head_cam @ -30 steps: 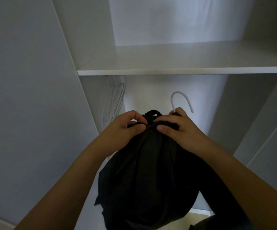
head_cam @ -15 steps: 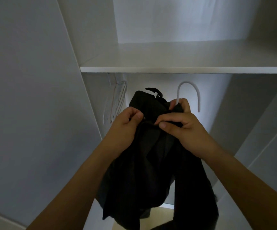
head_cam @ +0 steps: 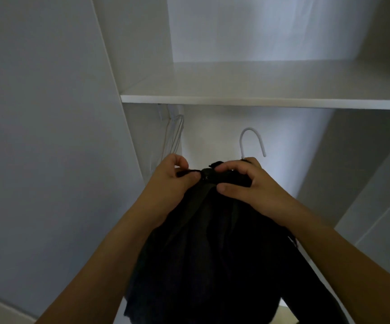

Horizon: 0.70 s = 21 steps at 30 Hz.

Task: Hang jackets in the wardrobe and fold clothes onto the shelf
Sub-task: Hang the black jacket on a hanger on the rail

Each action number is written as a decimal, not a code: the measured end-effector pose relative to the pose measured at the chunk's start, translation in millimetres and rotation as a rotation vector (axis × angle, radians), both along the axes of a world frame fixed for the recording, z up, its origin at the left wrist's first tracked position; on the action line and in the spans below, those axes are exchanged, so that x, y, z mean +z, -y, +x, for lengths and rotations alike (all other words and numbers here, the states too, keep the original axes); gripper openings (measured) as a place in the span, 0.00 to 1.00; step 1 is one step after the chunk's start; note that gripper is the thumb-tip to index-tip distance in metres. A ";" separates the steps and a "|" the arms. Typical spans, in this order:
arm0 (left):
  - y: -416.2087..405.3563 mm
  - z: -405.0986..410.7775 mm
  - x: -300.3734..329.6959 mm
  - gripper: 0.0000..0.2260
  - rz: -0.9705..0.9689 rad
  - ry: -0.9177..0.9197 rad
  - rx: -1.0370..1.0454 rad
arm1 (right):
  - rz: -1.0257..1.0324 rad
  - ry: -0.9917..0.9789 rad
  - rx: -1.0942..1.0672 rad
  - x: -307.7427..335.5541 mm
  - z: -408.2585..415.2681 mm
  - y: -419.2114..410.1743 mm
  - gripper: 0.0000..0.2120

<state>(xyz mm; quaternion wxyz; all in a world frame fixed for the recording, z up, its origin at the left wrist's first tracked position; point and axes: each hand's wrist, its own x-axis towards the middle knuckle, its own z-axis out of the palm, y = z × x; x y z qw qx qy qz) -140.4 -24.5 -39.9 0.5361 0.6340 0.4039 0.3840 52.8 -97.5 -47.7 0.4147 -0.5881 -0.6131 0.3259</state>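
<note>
pinching black jacket collar, left hand, right hand, white wardrobe shelf above

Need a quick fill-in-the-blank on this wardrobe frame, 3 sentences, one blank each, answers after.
1. Both the left hand and the right hand pinch the top of a ____ jacket.
2. The white hanger hook rises just behind the ____ hand.
3. Spare hangers hang under the shelf at its ____ end.

Answers: black; right; left
</note>
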 end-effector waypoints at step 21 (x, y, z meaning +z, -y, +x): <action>16.5 -6.0 -29.4 0.11 -0.125 -0.317 -0.084 | 0.021 0.018 -0.059 -42.6 -7.3 3.6 0.06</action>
